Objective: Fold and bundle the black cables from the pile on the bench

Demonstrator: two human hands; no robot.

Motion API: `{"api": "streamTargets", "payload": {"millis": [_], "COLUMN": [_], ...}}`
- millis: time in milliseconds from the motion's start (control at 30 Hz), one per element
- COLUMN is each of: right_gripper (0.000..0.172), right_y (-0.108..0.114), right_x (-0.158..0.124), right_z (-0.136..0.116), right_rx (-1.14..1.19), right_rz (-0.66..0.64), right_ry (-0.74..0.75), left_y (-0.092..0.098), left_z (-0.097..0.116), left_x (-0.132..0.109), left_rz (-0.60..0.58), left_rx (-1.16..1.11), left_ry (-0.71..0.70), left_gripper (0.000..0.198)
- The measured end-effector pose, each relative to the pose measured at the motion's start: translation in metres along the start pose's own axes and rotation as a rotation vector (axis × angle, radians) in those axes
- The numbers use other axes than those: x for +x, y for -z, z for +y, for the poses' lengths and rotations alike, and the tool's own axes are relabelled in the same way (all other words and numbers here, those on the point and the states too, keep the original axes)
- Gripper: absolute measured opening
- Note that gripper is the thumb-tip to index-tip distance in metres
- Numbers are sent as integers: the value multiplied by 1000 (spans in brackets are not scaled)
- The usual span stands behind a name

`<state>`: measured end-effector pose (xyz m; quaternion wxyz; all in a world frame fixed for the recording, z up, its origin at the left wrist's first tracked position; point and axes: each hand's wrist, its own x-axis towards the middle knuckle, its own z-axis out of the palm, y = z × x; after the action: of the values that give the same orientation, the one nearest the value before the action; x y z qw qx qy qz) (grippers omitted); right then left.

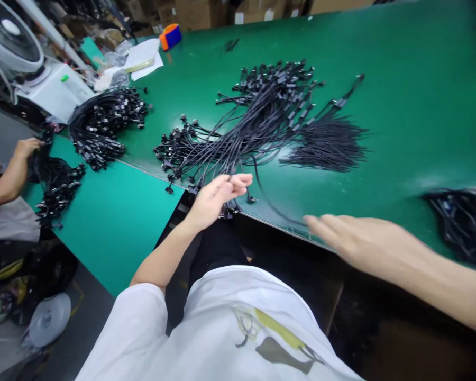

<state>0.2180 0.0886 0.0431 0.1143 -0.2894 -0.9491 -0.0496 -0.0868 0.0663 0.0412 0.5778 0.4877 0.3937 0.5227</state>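
A large pile of black cables (241, 135) with small connectors at their ends lies on the green table in front of me. My left hand (216, 198) is closed with curled fingers over strands at the pile's near side, and several connectors (230, 210) show just beneath it at the table edge. One black cable (270, 203) bows down from the pile to my right hand (353, 235), whose fingertips are pressed together on it; that hand is smeared by motion. Right of the pile lies a bundle of thin black ties (329, 143).
More black cable bundles lie on the left (107, 121) and the far right (464, 222). A co-worker's hand (27, 147) touches another heap (59, 185). An orange-and-blue tape roll (170, 37), papers (145, 55) and a white fan (11, 37) stand toward the back left.
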Motion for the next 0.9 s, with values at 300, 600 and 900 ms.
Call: {"api": "streamTargets", "payload": {"millis": [300, 600, 900], "right_gripper": [48, 70, 62], "right_y": [27, 3, 4], "right_x": [30, -10, -38], "right_z": [7, 74, 79], "right_rx": [-47, 42, -46], "right_rz": [-21, 80, 98], "right_ry": [-159, -398, -295], "left_y": [-46, -6, 1], "left_z": [-16, -6, 13], "left_x": [12, 13, 23], "left_rz": [-343, -256, 198], "left_rx": [202, -409, -529], "left_ry": [211, 568, 351], "left_gripper": [40, 29, 28]}}
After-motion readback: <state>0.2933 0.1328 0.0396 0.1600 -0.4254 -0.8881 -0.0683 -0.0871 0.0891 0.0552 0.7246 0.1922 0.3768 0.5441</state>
